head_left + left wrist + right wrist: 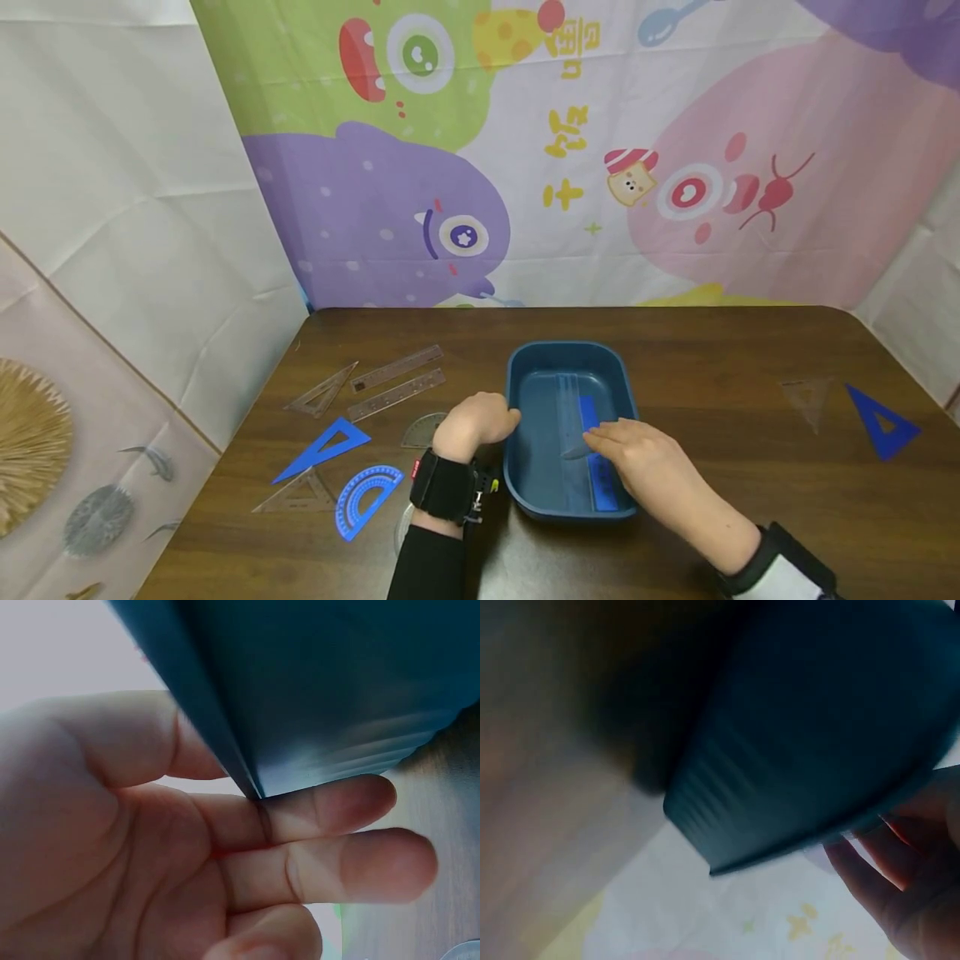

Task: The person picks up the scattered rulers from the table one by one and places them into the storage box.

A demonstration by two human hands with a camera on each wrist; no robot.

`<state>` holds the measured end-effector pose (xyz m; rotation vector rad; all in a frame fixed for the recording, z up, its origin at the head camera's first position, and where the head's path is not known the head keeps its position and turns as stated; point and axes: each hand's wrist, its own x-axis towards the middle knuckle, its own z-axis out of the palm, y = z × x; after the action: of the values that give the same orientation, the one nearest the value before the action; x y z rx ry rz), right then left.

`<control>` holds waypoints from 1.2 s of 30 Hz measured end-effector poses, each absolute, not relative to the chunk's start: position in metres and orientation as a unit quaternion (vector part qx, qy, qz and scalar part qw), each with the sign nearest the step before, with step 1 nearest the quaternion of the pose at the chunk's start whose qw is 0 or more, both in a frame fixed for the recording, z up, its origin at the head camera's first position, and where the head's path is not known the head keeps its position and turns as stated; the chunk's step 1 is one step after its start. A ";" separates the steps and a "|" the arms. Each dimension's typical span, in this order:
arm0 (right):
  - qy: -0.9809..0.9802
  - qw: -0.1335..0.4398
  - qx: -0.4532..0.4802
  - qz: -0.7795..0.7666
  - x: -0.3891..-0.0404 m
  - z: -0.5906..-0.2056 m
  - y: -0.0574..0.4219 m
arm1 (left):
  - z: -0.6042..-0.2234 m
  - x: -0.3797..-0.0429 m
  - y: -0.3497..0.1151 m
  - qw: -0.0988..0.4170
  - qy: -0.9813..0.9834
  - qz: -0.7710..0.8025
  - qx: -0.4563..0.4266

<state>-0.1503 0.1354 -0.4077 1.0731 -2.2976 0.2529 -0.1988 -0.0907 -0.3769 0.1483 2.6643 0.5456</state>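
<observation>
A blue plastic basin stands on the table. My left hand grips its left rim; in the left wrist view the basin wall passes between thumb and fingers. My right hand reaches over the right rim, fingers stretched left above the basin floor. A grey, see-through piece with a rounded edge shows at its fingertips; I cannot tell whether they pinch it. Beneath lie a blue ruler and a clear ruler, partly covered. The right wrist view catches the right fingers at the basin's rim.
Left of the basin lie clear rulers, a blue set square, a blue protractor, clear set squares and a clear protractor. At far right are a blue set square and a clear one.
</observation>
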 end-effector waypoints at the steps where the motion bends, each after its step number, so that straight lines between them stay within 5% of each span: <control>1: -0.866 0.281 0.404 0.094 -0.149 -0.410 0.133 | -0.377 -0.199 -0.091 0.207 0.957 0.195 0.054; 10: -0.916 0.150 0.366 0.057 -0.144 -0.411 0.129 | -0.377 -0.200 -0.091 0.208 0.957 0.195 0.062; 20: -0.919 0.108 0.372 0.079 -0.144 -0.405 0.131 | -0.376 -0.199 -0.091 0.209 0.956 0.197 0.057; 32: -0.941 0.204 0.225 0.148 -0.175 -0.382 0.195 | -0.377 -0.201 -0.091 0.211 0.957 0.189 0.065; 36: -0.964 0.182 0.141 0.137 -0.197 -0.384 0.244 | -0.378 -0.203 -0.089 0.209 0.957 0.188 0.067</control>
<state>-0.1971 0.2439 -0.3836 0.3993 -2.7202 0.3854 -0.2025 -0.0890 -0.3776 0.1876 2.6625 0.5225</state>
